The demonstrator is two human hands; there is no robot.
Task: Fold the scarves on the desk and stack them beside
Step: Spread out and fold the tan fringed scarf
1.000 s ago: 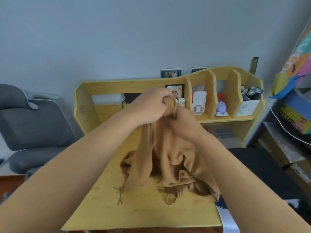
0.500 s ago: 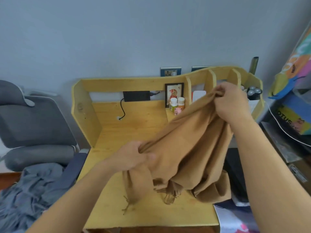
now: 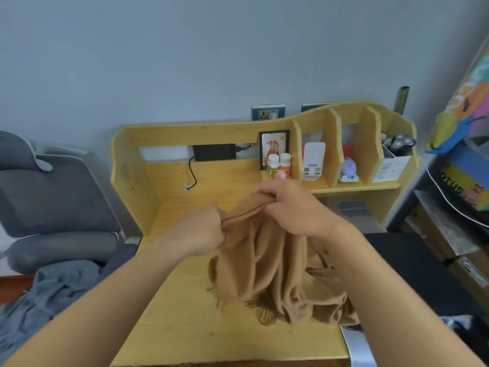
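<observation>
A tan fringed scarf (image 3: 272,271) hangs bunched above the yellow wooden desk (image 3: 185,327), its lower folds and fringe resting on the desktop. My left hand (image 3: 203,231) grips the scarf's top edge at the left. My right hand (image 3: 293,205) grips the same edge a little higher and to the right. The two hands are close together, with a short stretch of the edge between them.
A grey cloth (image 3: 53,290) lies heaped at the lower left below a grey chair (image 3: 53,202). The desk's back shelf holds a framed picture (image 3: 274,147), two bottles (image 3: 279,164), a white holder (image 3: 313,161) and a shaver (image 3: 402,143). Boxes (image 3: 465,186) stand at the right.
My right hand has come down and left from the shelf height, and my left hand has risen. The hands now meet near the scarf's top edge and the cloth hangs bunched again.
</observation>
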